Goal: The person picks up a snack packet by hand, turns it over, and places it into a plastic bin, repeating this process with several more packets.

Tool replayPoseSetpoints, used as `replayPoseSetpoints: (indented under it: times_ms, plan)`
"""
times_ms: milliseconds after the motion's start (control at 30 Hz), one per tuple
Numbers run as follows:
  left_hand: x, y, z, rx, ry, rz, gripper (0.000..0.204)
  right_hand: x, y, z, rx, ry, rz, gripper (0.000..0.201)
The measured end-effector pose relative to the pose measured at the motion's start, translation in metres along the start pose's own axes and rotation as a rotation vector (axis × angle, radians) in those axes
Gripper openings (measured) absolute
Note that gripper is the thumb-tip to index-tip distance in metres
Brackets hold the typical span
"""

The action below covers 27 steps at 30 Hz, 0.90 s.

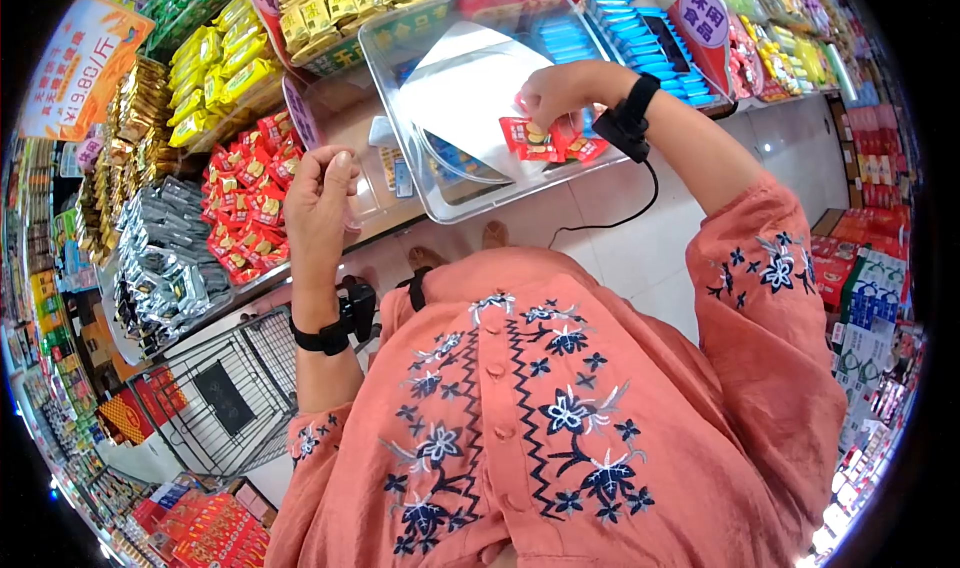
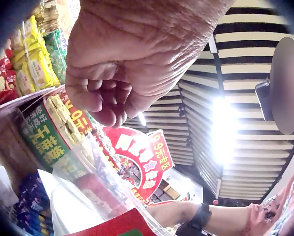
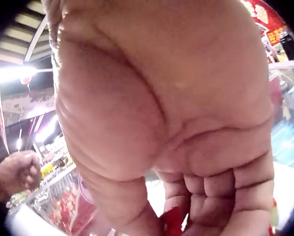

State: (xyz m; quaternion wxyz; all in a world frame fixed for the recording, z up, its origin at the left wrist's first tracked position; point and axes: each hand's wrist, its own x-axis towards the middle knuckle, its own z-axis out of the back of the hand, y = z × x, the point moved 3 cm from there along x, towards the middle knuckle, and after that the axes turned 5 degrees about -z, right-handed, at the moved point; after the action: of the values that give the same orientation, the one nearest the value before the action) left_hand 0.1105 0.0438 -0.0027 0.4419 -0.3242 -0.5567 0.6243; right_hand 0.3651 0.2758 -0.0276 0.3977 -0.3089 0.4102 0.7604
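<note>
My right hand reaches into a clear plastic bin. Between its thumb and fingers it pinches a red snack packet; in the right wrist view only a red piece of the packet shows between them. Another red packet lies beside it in the bin. A white sheet spreads across the bin's inside. My left hand is raised left of the bin, its fingers curled in and holding nothing visible. From the left wrist, this hand shows its fingertips folded toward the thumb.
Red packets fill a compartment at the left, beside dark silvery packets. Yellow packets and blue packets lie farther back. A shopping cart stands low at the left. A black cable hangs from the right wrist.
</note>
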Motion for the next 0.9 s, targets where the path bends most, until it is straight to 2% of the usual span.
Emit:
replayPoseSetpoints:
  times_ms: [67, 100, 233, 367, 500, 733, 900]
  plan:
    - [0.002, 0.001, 0.0, -0.004, 0.01, 0.082, 0.021, -0.016, 0.011, 0.01, 0.123, -0.033, 0.036, 0.022]
    - [0.001, 0.001, 0.0, -0.006, 0.013, 0.125, 0.022, -0.02, 0.014, 0.014, 0.194, -0.048, 0.123, 0.02]
    - [0.012, -0.004, -0.011, -0.063, 0.072, 0.127, 0.027, -0.049, 0.042, 0.02, 0.458, -0.032, 0.299, 0.017]
    - [0.027, -0.016, -0.028, -0.19, 0.167, 0.121, 0.032, -0.058, 0.071, 0.018, 0.49, -0.003, 0.376, 0.02]
    - [0.033, -0.014, -0.036, -0.274, 0.295, 0.154, 0.028, -0.056, 0.094, 0.012, 0.493, 0.003, 0.459, 0.019]
    - [0.031, 0.004, -0.022, -0.316, 0.217, 0.14, 0.025, -0.044, 0.119, 0.005, 0.523, -0.041, 0.445, 0.019]
    - [0.025, 0.012, -0.006, -0.385, 0.134, 0.185, 0.021, -0.023, 0.132, 0.001, 0.555, -0.072, 0.53, 0.016]
